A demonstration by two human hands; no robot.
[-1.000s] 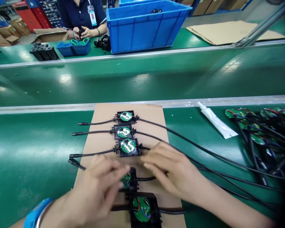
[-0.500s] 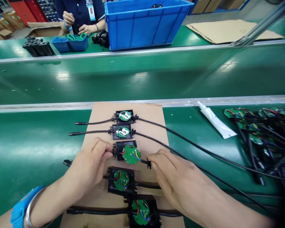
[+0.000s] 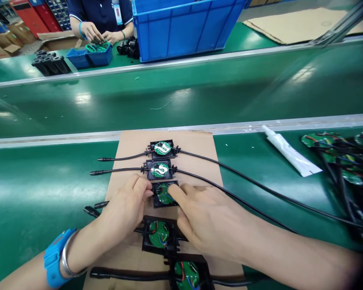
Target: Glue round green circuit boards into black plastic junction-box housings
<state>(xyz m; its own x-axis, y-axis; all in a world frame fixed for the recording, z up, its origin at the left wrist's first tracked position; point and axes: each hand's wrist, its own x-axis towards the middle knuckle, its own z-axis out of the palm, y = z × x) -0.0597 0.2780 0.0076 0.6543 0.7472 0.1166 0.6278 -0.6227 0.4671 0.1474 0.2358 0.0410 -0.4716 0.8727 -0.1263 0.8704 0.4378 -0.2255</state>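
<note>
A green circuit board [image 3: 163, 194] with thin coloured wires lies in the third black housing [image 3: 157, 203] from the far end of the cardboard sheet. My left hand [image 3: 131, 201] pinches at the housing's left edge, where a black cable enters; its black plug end [image 3: 101, 204] sticks out behind the hand. My right hand [image 3: 205, 211] is closed at the right edge, its index fingertip on the board. What lies under those fingers is hidden. Beyond are two housings with white-marked boards [image 3: 159, 170] and long cables. Nearer me, two more housings hold green boards [image 3: 159, 234].
Under the housings lies a cardboard sheet [image 3: 196, 141]. A white tube [image 3: 292, 153] and a heap of wired boards [image 3: 345, 157] lie to the right. Across the green bench, a co-worker's hands [image 3: 93, 34] are at small blue bins [image 3: 78, 59], beside a large blue crate [image 3: 187, 34].
The circuit board, earlier raised and overhanging the third housing, now sits inside it. My right hand has moved left onto the board's edge. The view has shifted slightly.
</note>
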